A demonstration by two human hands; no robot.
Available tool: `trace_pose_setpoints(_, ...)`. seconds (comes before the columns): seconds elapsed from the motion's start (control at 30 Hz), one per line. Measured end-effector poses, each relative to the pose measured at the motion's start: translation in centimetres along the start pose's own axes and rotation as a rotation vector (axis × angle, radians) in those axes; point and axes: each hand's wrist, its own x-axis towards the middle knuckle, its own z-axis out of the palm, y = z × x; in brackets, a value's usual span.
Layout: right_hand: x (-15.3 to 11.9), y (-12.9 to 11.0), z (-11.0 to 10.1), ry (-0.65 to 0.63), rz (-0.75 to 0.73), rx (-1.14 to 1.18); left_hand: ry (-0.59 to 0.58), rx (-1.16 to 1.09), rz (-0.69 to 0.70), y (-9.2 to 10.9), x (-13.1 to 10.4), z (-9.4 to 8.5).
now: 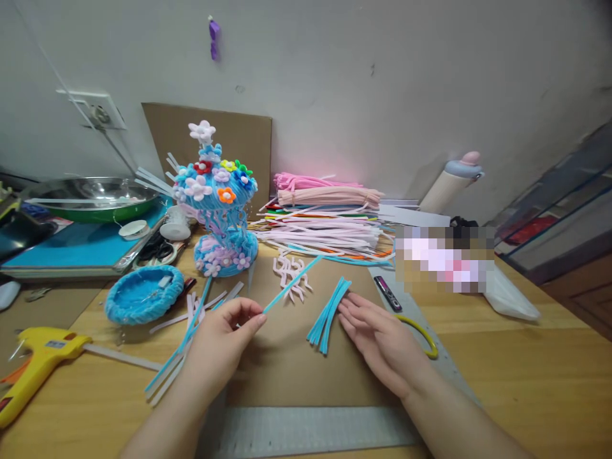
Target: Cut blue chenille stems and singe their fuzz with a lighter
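My left hand (220,339) pinches one end of a single blue pipe cleaner (295,282), which points away to the upper right. Beside a small bundle of short blue pipe cleaners (327,319), my right hand (380,338) rests with its fingers stretched out. Its fingertips lie at the bundle's right edge; whether they touch it I cannot tell. Pale pink curled pipe cleaner pieces (289,278) sit behind on the brown cardboard (282,376). Left of them stands a blue carousel-like pipe cleaner model (215,194) covered in flowers.
A yellow glue gun (41,363) and a fuzzy blue bowl shape (143,296) occupy the left. Pipe cleaner stacks (329,223) line the wall. Near my right hand are a dark utility knife (387,294) and a yellow ring-shaped handle (427,336). A bottle (452,182) leans at the back right.
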Motion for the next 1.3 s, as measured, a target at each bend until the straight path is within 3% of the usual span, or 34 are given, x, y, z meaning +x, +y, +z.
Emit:
trace_pose_setpoints(0.07,-0.3,0.1,0.2,0.084,-0.116,-0.056,-0.008,-0.101,-0.025,0.2,-0.2,0.5)
trace_pose_setpoints(0.13,-0.8,0.3,0.8,0.017,-0.217,-0.188,-0.046,-0.197,-0.081,0.5,-0.6,1.2)
trace_pose_setpoints(0.27,-1.5,1.1,3.0,-0.284,-0.138,-0.337,-0.177,-0.326,-0.173,1.1,-1.4,2.4)
trace_pose_setpoints(0.5,-1.0,2.7,5.6,-0.349,-0.183,-0.345,-0.186,-0.362,-0.082,1.1,-1.8,3.0)
trace_pose_setpoints(0.6,-0.5,2.3,6.3,-0.378,-0.221,-0.39,-0.123,-0.367,-0.088,1.1,-1.1,2.0)
trace_pose_setpoints(0.67,0.1,1.7,6.9,-0.389,-0.259,-0.431,0.012,-0.369,-0.095,1.0,0.4,0.5)
trace_pose_setpoints(0.77,1.4,1.0,8.2,-0.422,-0.31,-0.459,0.258,-0.381,-0.069,0.8,4.0,-2.5)
trace_pose_setpoints(0.87,3.0,0.9,9.7,-0.461,-0.31,-0.453,0.38,-0.367,-0.013,0.8,7.9,-4.6)
trace_pose_setpoints(1.03,5.2,1.5,12.4,-0.484,-0.317,-0.459,0.313,-0.427,-0.018,0.5,10.9,-5.3)
trace_pose_setpoints(1.3,6.8,1.5,16.6,-0.549,-0.376,-0.501,0.131,-0.597,-0.102,-0.1,8.8,-5.9)
